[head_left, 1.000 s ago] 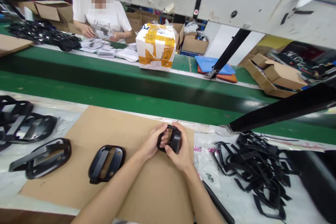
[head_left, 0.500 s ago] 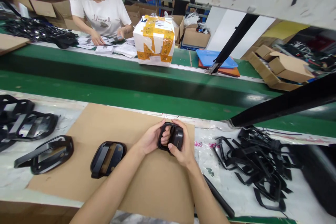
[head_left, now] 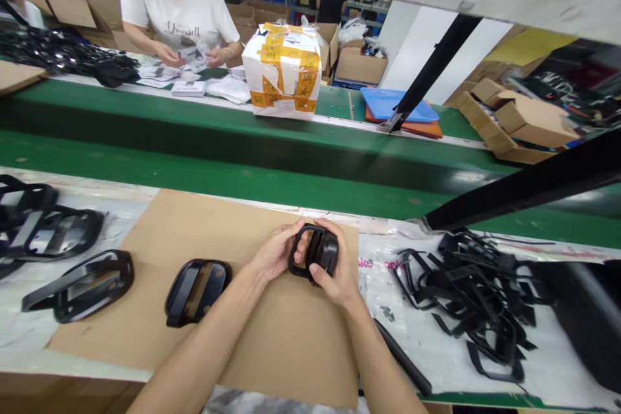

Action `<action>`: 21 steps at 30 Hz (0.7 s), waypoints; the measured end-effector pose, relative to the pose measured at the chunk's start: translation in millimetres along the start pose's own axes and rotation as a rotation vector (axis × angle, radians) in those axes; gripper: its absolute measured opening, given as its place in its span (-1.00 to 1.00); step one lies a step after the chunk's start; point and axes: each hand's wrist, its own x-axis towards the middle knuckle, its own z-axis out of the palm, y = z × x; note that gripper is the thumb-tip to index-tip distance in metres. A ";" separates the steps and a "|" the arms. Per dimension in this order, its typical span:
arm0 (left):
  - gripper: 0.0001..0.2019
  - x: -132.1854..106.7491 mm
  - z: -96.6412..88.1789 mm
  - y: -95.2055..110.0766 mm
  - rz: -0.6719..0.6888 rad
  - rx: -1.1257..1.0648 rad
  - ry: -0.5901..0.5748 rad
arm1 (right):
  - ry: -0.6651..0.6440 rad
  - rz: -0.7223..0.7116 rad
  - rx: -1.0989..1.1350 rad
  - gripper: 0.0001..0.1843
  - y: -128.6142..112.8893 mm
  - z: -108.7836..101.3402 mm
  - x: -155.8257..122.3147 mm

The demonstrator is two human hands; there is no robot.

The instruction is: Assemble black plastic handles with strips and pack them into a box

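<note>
Both hands grip one black plastic frame with a crossbar (head_left: 324, 250), held above the right part of a brown cardboard sheet (head_left: 286, 343). My left hand (head_left: 279, 252) has its fingers curled through the frame's left opening. Around the right side wraps my right hand (head_left: 337, 272), its thumb pressed on the front. A similar black frame (head_left: 198, 291) lies on the cardboard left of my forearm. Farther left, another frame with a raised strap (head_left: 82, 286) rests across the sheet's edge.
Several black frames (head_left: 58, 231) are piled at far left. Thin black strips (head_left: 490, 304) form a heap at right, near a black rod (head_left: 402, 359). Beyond the green conveyor (head_left: 233, 171), a person (head_left: 182, 19) handles papers beside a taped white box (head_left: 283, 74). A black post (head_left: 524, 181) slants at right.
The view has shifted slightly. My hands keep nearly the same grip on the black frame. Across the conveyor, the person has lifted a printed paper or packet between both hands.
</note>
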 end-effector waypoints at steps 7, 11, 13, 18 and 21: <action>-0.61 0.2 0.4 -7.2 0.072 -0.134 -0.124 | 0.017 -0.029 -0.044 -0.21 0.5 1.0 1.0; -0.62 1.5 3.2 -12.6 0.121 -0.188 -0.130 | 0.028 -0.014 0.018 -0.21 -1.2 -0.2 2.6; -0.61 2.9 4.5 -13.9 0.117 -0.179 -0.095 | 0.039 0.004 0.040 -0.22 -2.1 -0.8 2.9; -0.50 5.0 5.0 -13.5 0.096 -0.008 0.007 | 0.109 0.091 0.062 -0.23 -0.4 -1.6 1.0; -0.48 2.7 6.0 -13.7 0.146 0.111 0.006 | 0.277 0.141 0.073 -0.22 6.1 -0.8 -1.4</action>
